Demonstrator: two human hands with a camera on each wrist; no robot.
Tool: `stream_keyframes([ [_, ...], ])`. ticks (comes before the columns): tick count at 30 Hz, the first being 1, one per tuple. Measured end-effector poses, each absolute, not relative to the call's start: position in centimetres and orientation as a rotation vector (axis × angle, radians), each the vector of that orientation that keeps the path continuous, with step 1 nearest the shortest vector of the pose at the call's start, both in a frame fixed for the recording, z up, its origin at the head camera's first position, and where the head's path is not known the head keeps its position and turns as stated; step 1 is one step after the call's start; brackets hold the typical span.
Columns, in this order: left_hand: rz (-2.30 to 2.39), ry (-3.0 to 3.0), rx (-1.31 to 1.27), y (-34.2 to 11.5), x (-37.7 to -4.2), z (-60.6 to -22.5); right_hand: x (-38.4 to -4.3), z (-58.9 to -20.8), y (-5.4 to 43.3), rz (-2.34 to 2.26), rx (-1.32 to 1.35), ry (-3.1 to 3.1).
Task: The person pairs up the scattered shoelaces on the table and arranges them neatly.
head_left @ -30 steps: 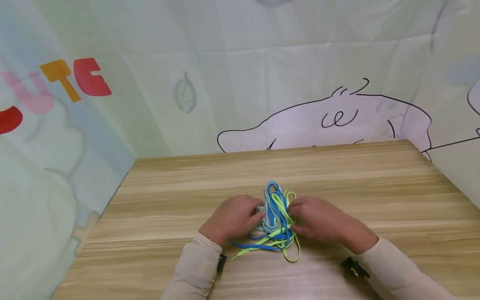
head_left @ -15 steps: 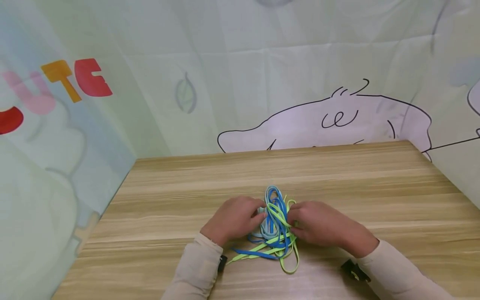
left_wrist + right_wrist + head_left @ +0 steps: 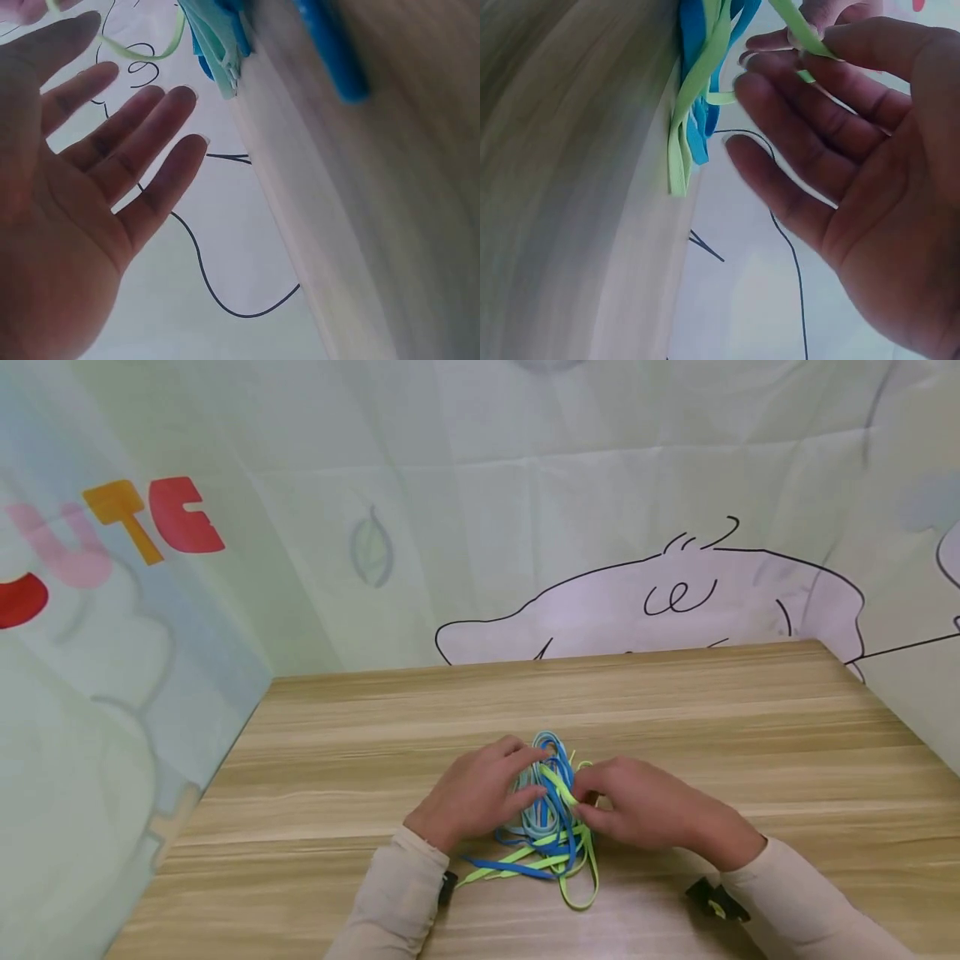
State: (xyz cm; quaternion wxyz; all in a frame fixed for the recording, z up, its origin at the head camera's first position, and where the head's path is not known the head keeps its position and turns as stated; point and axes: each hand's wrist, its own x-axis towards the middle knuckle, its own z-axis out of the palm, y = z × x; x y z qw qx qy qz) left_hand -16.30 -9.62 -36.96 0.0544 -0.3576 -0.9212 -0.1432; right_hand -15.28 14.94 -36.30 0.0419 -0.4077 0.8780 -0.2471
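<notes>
Beyond the wood-grained bench [image 3: 360, 727], at twelve o'clock, hangs a creased cloth backdrop [image 3: 480, 527] printed with cartoon outlines. On the bench, flat, ribbon-like strands lie tangled in loops: lime lace [image 3: 558, 786], blue lace [image 3: 510, 867], pale blue lace [image 3: 536, 833]. At their nine o'clock the left hand [image 3: 472, 793], fingers apart, partly covers them; at three, the right hand [image 3: 637, 806] pinches the lime lace between thumb and forefinger.

Has the heap of laces [image 3: 546, 814] drawn in closer than a second ago. Stretches the left hand [image 3: 480, 789] farther across it, spreading thumb and forefinger wider. Draws the upper yellow-green lace [image 3: 558, 783] toward the right hand [image 3: 641, 802], pinched between thumb and forefinger.
</notes>
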Motion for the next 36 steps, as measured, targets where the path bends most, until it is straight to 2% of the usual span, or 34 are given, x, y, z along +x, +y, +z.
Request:
stream_keyframes([
  [8, -0.558, -2.731, -1.142, -9.4, -16.3, -37.0, -15.1, -36.0, 15.0, -1.042, -1.177, 2.538],
  [14, -0.823, -2.706, -1.173, -9.0, -16.4, -37.0, -15.0, -35.7, 15.2, -1.286, -1.148, 2.406],
  [22, -1.447, -2.747, -1.012, -9.6, -16.5, -36.4, -14.9, -34.9, 15.8, -1.605, -1.063, 2.217],
  [28, -1.743, -2.658, -0.902, -10.4, -16.4, -35.8, -15.0, -34.5, 16.3, -1.742, -0.997, 2.187],
  [36, -2.017, -2.464, -0.914, -11.2, -16.7, -35.8, -15.2, -34.2, 16.7, -1.834, -0.876, 2.212],
])
